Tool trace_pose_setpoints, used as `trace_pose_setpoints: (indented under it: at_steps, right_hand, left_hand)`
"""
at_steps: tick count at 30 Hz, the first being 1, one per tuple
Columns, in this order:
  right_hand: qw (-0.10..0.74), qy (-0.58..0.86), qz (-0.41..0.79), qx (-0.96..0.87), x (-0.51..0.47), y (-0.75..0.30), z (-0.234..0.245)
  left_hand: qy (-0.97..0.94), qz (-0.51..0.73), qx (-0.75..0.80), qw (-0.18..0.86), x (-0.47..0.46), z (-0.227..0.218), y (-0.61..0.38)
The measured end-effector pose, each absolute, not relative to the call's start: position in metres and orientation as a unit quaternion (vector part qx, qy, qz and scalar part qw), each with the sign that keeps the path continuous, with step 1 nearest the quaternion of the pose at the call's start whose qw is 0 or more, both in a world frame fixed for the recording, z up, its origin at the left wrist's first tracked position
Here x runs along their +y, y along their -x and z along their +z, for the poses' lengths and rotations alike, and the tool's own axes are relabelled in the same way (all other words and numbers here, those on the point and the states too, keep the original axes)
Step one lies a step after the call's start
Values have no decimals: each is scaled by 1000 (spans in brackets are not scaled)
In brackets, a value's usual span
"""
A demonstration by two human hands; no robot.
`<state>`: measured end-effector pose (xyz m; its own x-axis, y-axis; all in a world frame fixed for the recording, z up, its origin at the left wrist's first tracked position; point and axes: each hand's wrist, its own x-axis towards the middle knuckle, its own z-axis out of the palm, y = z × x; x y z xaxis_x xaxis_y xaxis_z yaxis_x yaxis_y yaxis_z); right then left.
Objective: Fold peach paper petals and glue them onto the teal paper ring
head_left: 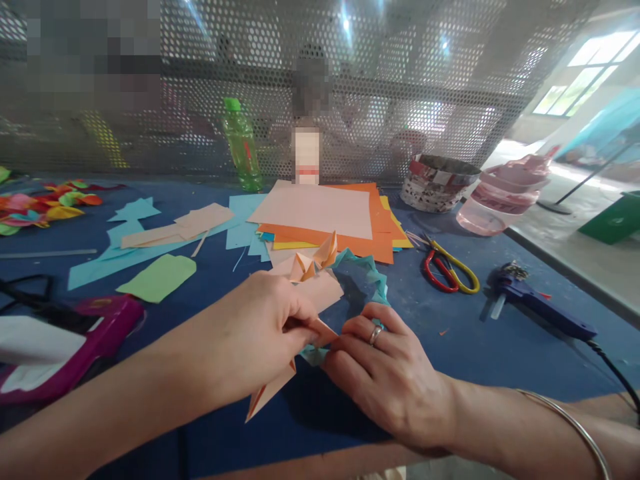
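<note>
My left hand [255,333] is closed around folded pale orange paper pieces [310,277], pinching one pointed piece whose tip sticks out below at the near side. My right hand [385,370], with a ring on one finger, pinches the same spot where the orange piece meets a ring of folded teal paper units [373,273]. The teal ring curves away behind my right fingers. Both hands work just above the blue table [500,347].
A stack of orange, yellow and pale sheets [325,217] lies behind the hands. Red-and-yellow scissors [450,270] and a blue glue gun [535,303] are at the right. A magenta glue gun [95,333], paper scraps [157,277], a green bottle [243,143] and a woven basket [437,181] stand around.
</note>
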<state>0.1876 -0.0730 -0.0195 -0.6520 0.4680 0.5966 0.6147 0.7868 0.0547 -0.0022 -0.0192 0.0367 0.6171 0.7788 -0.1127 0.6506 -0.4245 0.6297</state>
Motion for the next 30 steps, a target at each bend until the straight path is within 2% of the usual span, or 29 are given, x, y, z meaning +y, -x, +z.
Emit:
trace_pose_setpoints:
  at_steps: [6, 16, 22, 30]
  right_hand:
    - [285, 306, -123, -900, -72, -187, -21]
    - [293, 402, -127, -858, -69, -187, -23]
    - [298, 411, -91, -857, -65, -188, -26]
    - [296, 418, -74, -856, -64, -186, -24]
  left_hand:
    - [-845, 76, 423, 317, -17, 35, 2]
    - [-839, 44, 421, 342, -15, 38, 5]
    - [-818, 0, 424, 387, -12, 45, 3]
    - [-831, 41, 407, 377, -10, 41, 8]
